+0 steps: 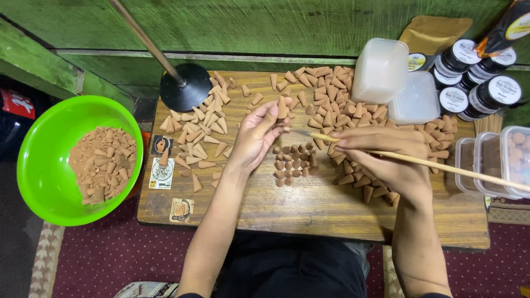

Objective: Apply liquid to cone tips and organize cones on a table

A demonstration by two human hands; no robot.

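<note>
Fingers of left hand (259, 135) pinch a cone (282, 107); right hand (386, 160) grips a stick (441, 165) over bare board (309, 204).

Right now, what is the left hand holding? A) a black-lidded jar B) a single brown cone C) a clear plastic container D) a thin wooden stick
B: the left hand pinches one brown cone upright between its fingertips, while the thin wooden stick lies in the right hand.
</note>
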